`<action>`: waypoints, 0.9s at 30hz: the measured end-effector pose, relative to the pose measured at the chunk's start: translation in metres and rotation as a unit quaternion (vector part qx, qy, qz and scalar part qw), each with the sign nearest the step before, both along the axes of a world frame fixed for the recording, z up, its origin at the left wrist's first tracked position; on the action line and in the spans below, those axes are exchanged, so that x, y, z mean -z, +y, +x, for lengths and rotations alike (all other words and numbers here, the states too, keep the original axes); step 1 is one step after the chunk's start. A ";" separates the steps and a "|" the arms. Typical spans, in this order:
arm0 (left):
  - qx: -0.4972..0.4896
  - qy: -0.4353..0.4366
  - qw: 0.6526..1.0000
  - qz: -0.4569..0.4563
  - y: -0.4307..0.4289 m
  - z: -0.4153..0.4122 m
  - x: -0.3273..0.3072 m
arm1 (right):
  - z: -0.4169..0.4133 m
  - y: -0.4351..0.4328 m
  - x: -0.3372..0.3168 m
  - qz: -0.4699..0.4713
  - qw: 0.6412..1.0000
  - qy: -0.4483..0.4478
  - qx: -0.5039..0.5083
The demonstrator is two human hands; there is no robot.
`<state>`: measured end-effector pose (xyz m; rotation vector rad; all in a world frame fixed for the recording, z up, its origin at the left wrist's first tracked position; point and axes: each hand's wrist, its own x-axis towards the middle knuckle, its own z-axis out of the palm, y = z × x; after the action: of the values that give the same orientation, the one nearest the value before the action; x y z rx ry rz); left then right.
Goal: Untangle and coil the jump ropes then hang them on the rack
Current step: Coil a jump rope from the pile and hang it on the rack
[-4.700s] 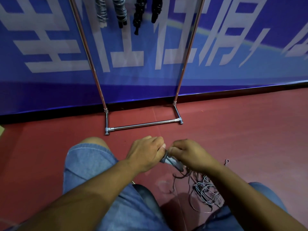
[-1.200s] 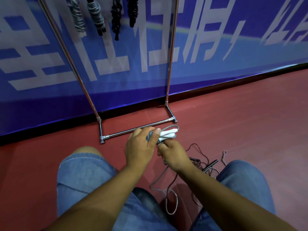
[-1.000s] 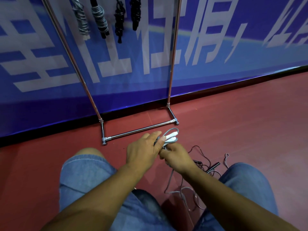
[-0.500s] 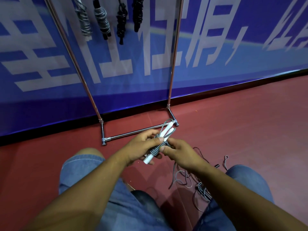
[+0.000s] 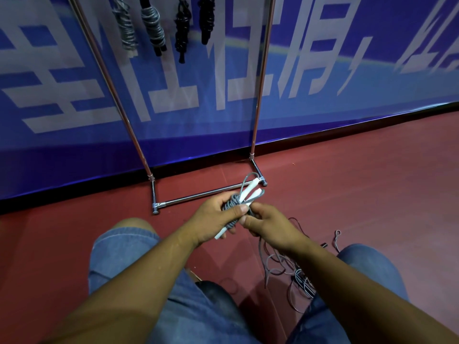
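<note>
The left hand (image 5: 218, 216) is closed round the grey jump rope (image 5: 233, 207), holding its two white handles (image 5: 250, 193) side by side. Its thumb presses across the turns of cord already wound round them, which I judge is what stops the wraps from springing loose. The right hand (image 5: 269, 227) sits just beside it, touching the bundle, with thumb and curled fingers pinching the free run of cord. From there the cord drops under the right wrist to the tangle of ropes (image 5: 295, 271) on the floor (image 5: 372, 207), below and to the right of that hand by the right knee (image 5: 360, 264). Holding the cord this close to the bundle should let each turn be laid tight. A loop of cord stands up past the far ends of the handles, probably left as the hanging eye. The winding looks partly done, since a length of grey cord trails loose. Whether that tail is caught in the darker ropes of the tangle I cannot tell. Just beyond both hands lies the base bar of the rack (image 5: 188, 198), with its uprights rising well above them. Four hung coils (image 5: 152, 27) dangle high above the left hand, with free space on the rail side nearer the right upright. Open floor spreads to the right of the right hand, and the left knee (image 5: 124, 239) hems in the space below the left hand.
</note>
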<state>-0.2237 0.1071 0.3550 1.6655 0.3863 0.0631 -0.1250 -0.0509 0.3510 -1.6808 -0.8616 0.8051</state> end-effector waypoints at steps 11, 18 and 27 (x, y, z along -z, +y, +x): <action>-0.227 -0.107 0.967 0.044 0.023 0.018 -0.033 | 0.005 -0.011 0.027 -0.072 0.988 0.109 0.078; -0.188 -0.085 0.976 0.069 0.027 0.019 -0.034 | 0.000 -0.018 0.043 -0.193 0.976 -0.094 0.033; -0.064 -0.070 0.992 0.087 0.018 0.017 -0.031 | -0.004 0.019 0.001 0.023 0.998 -0.049 0.030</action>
<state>-0.2072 0.1254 0.3859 1.7936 0.3892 0.3158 -0.1285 -0.0322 0.3502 -1.7088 -0.8865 0.6615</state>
